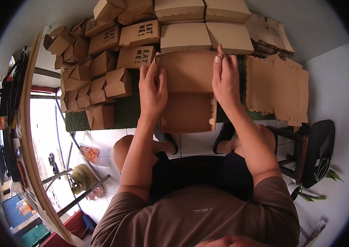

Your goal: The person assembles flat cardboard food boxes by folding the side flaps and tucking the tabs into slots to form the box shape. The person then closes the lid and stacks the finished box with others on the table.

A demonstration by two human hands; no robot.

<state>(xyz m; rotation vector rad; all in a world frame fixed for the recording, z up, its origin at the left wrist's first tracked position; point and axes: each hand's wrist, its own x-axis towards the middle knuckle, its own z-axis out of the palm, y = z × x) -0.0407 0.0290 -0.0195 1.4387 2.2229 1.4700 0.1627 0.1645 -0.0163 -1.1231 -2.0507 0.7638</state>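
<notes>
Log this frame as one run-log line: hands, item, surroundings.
left hand: grips left wall of open brown box | right hand: grips its right wall | folded boxes left | flat blanks right

Folded boxes [96,78] crowd the left; closed boxes [203,24] wall the far side; flat blanks [277,88] cover the right; near edge stays open.

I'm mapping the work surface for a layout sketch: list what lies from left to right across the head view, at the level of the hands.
Heap of small folded brown cardboard boxes → left hand → open brown cardboard box being folded → right hand → stack of flat unfolded brown cardboard blanks with scalloped edges.
</notes>
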